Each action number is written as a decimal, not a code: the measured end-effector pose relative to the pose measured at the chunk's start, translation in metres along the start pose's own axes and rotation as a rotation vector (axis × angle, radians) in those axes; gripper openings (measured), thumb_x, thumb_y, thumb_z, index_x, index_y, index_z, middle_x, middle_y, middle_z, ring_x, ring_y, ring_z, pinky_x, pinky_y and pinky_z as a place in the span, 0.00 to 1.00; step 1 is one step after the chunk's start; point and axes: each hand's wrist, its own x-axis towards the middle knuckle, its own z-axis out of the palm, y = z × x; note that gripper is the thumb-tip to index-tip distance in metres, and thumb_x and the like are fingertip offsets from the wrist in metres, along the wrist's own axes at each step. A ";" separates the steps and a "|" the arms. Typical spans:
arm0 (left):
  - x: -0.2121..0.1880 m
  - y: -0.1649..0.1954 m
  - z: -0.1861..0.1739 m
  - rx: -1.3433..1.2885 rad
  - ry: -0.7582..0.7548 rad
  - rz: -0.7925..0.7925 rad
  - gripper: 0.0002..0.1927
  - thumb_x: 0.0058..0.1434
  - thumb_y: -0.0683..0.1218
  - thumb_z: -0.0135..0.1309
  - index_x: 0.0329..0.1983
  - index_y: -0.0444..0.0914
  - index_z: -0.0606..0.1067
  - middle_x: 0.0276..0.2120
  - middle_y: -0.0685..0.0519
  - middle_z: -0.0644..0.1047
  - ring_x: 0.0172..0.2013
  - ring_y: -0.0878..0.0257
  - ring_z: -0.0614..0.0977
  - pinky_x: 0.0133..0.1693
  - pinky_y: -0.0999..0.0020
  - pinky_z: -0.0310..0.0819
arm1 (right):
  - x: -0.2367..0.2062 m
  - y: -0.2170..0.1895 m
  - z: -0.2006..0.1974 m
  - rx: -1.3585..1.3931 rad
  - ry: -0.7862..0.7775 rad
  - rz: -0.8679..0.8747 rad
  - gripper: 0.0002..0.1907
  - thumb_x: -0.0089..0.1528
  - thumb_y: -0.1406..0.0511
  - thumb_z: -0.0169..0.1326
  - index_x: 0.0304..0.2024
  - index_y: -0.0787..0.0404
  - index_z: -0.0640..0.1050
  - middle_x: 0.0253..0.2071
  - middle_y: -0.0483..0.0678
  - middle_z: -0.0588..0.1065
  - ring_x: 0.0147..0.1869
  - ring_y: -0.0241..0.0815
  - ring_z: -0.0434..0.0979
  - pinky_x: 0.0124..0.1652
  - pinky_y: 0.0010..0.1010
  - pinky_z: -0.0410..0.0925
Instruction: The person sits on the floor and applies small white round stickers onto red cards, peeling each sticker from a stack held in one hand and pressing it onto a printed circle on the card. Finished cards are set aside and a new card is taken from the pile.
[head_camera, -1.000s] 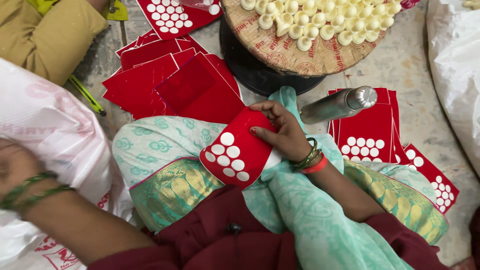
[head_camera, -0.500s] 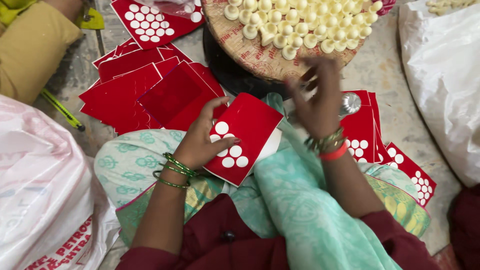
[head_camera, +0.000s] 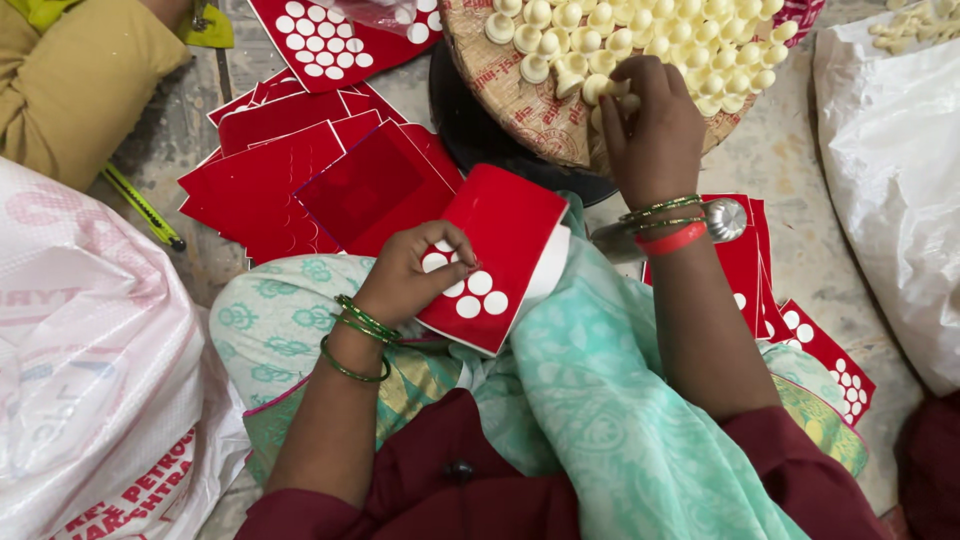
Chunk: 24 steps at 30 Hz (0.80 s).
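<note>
My left hand (head_camera: 412, 275) holds a red card with white round dots (head_camera: 500, 255) flat on my lap, thumb pressing on the dots. My right hand (head_camera: 650, 125) reaches out to the round woven tray (head_camera: 510, 90) ahead, fingers closed around small cream-coloured button-like pieces (head_camera: 610, 92). Many more of these pieces (head_camera: 690, 45) cover the tray. Green bangles ring both wrists, and a red one sits on the right.
A pile of red cards (head_camera: 300, 180) lies on the floor left of the tray; more dotted cards (head_camera: 825, 365) sit at right, under a steel container (head_camera: 715, 222). White sacks (head_camera: 90, 370) flank both sides. Another person's yellow sleeve (head_camera: 75, 70) is top left.
My left hand came in from the left and took over the red card. My right hand let go of it and reached up to the tray of cream pieces.
</note>
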 end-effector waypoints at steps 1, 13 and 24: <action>0.000 0.003 0.001 -0.010 0.015 0.019 0.05 0.60 0.36 0.59 0.37 0.36 0.75 0.36 0.56 0.80 0.42 0.69 0.81 0.49 0.72 0.77 | -0.002 0.000 -0.003 -0.003 -0.007 0.010 0.10 0.68 0.70 0.64 0.47 0.62 0.75 0.41 0.50 0.75 0.35 0.42 0.79 0.35 0.33 0.71; -0.007 0.001 0.038 0.025 0.143 0.224 0.28 0.60 0.47 0.66 0.60 0.33 0.73 0.48 0.52 0.76 0.49 0.67 0.78 0.53 0.70 0.74 | -0.103 -0.095 0.035 1.495 -0.099 0.714 0.11 0.66 0.72 0.54 0.49 0.62 0.68 0.39 0.51 0.78 0.37 0.41 0.83 0.37 0.32 0.78; -0.012 0.006 0.045 -0.374 0.286 -0.023 0.27 0.73 0.56 0.42 0.65 0.34 0.71 0.48 0.47 0.80 0.44 0.62 0.82 0.43 0.69 0.77 | -0.126 -0.110 0.060 1.528 -0.427 0.628 0.12 0.69 0.70 0.53 0.54 0.64 0.71 0.44 0.47 0.77 0.45 0.31 0.80 0.45 0.24 0.75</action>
